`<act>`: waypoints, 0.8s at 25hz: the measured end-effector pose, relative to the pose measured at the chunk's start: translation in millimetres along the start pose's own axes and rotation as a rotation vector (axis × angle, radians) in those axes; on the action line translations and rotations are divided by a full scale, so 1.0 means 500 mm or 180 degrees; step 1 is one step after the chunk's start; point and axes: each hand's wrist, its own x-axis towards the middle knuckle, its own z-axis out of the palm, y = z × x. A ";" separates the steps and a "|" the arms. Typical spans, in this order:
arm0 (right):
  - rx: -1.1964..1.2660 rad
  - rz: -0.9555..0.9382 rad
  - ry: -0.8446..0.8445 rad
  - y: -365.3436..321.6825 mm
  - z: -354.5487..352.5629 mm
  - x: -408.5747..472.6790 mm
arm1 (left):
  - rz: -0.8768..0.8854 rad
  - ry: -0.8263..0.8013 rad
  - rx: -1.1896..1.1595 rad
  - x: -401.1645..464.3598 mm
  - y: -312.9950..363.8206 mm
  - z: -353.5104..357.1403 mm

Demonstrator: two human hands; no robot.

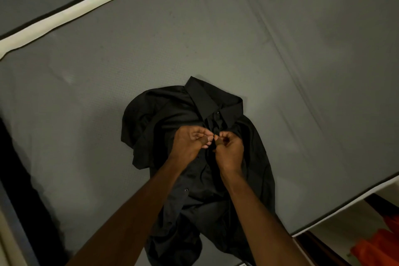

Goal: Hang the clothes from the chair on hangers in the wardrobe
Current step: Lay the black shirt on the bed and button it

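A black collared shirt lies front-up on a grey mattress, collar pointing away from me. My left hand and my right hand meet over the button placket just below the collar. Each pinches the shirt's front edge between thumb and fingers, close around a button. The lower shirt is rumpled toward me, and one button shows on its left edge. No hanger is visible.
The mattress has a cream edge band along its far left side. An orange garment lies at the lower right, beyond the mattress corner. A dark gap runs along the left side.
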 end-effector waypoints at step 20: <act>0.1278 0.0583 0.0263 -0.013 0.004 -0.039 | 0.0108 0.0479 0.0058 -0.001 -0.017 0.018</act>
